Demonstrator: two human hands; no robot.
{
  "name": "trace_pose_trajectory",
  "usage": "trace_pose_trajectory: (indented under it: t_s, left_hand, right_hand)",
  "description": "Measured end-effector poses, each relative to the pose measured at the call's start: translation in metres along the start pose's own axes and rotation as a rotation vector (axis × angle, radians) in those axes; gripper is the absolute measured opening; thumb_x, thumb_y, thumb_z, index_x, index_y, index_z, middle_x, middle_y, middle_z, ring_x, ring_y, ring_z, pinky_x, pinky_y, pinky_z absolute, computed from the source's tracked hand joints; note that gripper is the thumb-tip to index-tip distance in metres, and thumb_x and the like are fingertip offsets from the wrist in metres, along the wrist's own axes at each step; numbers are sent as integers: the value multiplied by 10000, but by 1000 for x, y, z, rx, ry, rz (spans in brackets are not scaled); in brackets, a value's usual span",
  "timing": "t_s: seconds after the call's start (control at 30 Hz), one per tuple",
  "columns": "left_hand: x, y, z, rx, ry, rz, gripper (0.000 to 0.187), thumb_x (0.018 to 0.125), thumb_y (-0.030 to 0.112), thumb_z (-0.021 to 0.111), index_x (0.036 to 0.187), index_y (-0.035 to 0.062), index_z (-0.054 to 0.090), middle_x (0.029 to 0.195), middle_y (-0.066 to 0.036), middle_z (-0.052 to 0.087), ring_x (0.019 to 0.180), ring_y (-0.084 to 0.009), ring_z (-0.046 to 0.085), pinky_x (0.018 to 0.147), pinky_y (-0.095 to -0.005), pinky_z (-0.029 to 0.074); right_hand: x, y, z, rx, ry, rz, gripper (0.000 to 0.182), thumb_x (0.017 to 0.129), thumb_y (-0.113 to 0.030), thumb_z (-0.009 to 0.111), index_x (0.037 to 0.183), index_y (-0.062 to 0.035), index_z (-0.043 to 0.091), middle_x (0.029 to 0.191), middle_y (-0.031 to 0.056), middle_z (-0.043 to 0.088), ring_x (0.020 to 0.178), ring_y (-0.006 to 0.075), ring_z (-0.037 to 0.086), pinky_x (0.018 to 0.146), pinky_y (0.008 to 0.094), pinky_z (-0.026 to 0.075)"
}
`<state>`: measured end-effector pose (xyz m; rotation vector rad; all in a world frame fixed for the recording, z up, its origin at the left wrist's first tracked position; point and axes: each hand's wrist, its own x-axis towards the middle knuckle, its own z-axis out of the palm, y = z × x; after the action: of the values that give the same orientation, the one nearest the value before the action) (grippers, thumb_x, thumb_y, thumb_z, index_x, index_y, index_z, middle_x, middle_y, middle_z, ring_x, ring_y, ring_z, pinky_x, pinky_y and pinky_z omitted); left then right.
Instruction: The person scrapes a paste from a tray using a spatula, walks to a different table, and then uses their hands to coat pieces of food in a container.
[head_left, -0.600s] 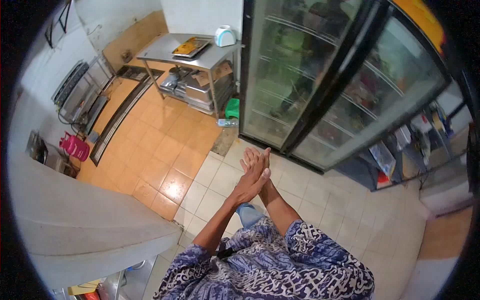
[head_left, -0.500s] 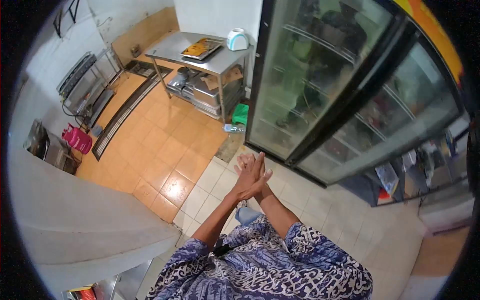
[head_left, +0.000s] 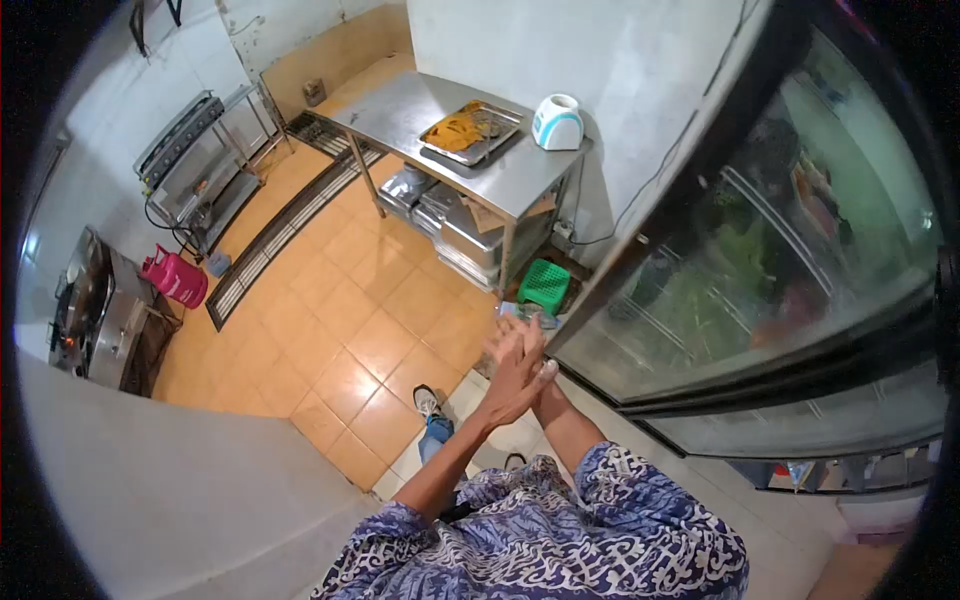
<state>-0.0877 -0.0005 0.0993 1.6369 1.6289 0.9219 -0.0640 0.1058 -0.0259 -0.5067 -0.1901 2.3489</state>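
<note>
My left hand (head_left: pixel 510 390) lies across my right hand (head_left: pixel 531 343), palm against it, in front of my body. The fingers of both are stretched out and overlap, somewhat blurred at the tips. No object shows in either hand, though the space between the palms is hidden. Just beyond the fingertips, on the floor, are a clear plastic bottle (head_left: pixel 540 316) and a green plastic basket (head_left: pixel 545 284).
A steel table (head_left: pixel 375 108) bears a tray (head_left: pixel 470 156) with orange-brown residue and a white-blue container (head_left: pixel 558 124). A glass-door refrigerator (head_left: pixel 740 250) stands right. Left are a stove (head_left: pixel 185 140), a pink gas cylinder (head_left: pixel 175 277) and a floor drain (head_left: pixel 275 240).
My view has turned right and come closer to the steel table and green basket. One foot has come into view on the orange tiles. My hands stay together, their fingers shifted against each other.
</note>
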Motion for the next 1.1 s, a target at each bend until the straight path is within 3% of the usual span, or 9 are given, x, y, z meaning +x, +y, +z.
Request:
trace_pose_trajectory:
  t_s: [0.17,0.23,0.27,0.37,0.73,0.83,1.03,1.07,1.1]
  left_hand:
    - [46,-59,-137,297,-76,-8,909,894,654,399,1521,79,77,1492,-334,208,1396,-472,201,1115,-601,48]
    - [80,-119,-154,219,-66,-87,949,878,705,340,1522,80,30,1515,-325,147,1415,-470,142,1075,-674,-21]
    - [87,-129,-178,263,-76,-175,952,879,708,326,1521,78,16,1519,-321,139,1413,-470,146,1068,-682,-29]
    - [118,-150,-233,277,-67,-401,966,864,745,255,1521,74,26,1541,-222,185,1383,-481,222,1058,-703,3]
    - [152,-196,-311,157,-236,-302,1013,866,743,317,1501,4,44,1520,-305,161,1409,-417,226,1062,-605,-191]
    - [193,-216,-330,163,-228,-324,983,888,711,340,1501,-5,64,1520,-293,186,1417,-388,226,1099,-577,-130]
    - [289,-250,-382,-841,-244,-472,989,886,686,412,1508,7,51,1546,-248,155,1441,-329,162,1154,-415,142]
    - [300,-232,-407,-893,-235,-527,943,908,596,496,1507,4,71,1500,-228,284,1311,-320,426,1024,-401,379]
    - [314,-236,-421,-837,-327,-558,934,906,562,530,1505,3,81,1455,-223,346,1210,-303,502,948,-372,421]
  right_hand:
    - [37,77,111,-441,-229,-439,842,859,-763,321,1496,-215,258,1517,117,308,1351,296,332,1084,435,303]
    - [81,109,156,177,-126,-455,611,924,-619,382,1244,-99,413,1309,124,412,1257,288,340,1107,473,287]
    - [110,113,145,190,-107,-272,730,903,-651,402,1351,-80,319,1421,138,297,1357,284,212,1122,488,237]
    - [150,112,186,-12,55,35,788,876,-614,515,1356,-2,386,1372,184,425,1320,276,387,1030,459,370]
    - [261,133,193,-235,330,-26,588,911,-492,513,1208,15,489,1113,149,547,1051,252,537,825,408,462]
    - [307,124,188,-312,396,-52,538,921,-459,513,1167,20,517,1042,140,580,977,245,578,769,394,487]
    - [413,87,168,-797,500,-144,450,940,-392,512,1086,29,573,901,121,647,831,232,659,658,367,537]
    - [430,81,150,-1003,464,-151,437,943,-381,512,1072,30,583,877,118,658,806,230,673,639,362,545]
    - [441,75,138,-1276,354,-206,391,961,-330,494,1008,43,602,787,101,667,702,220,690,561,346,552]
